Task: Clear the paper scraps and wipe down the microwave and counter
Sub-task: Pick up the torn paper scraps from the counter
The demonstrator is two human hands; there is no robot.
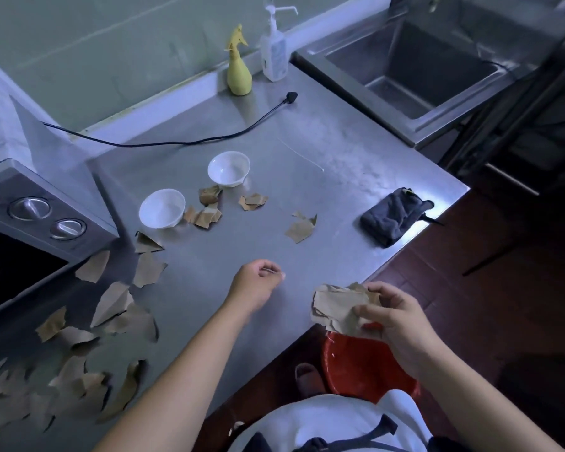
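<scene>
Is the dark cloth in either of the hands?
No, the dark cloth lies on the counter near its edge; the right hand holds paper scraps.

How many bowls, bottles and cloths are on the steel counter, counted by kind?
Bowls: 2
Bottles: 2, one yellow spray bottle and one clear pump bottle
Cloths: 1, the dark cloth
Total: 5
</scene>
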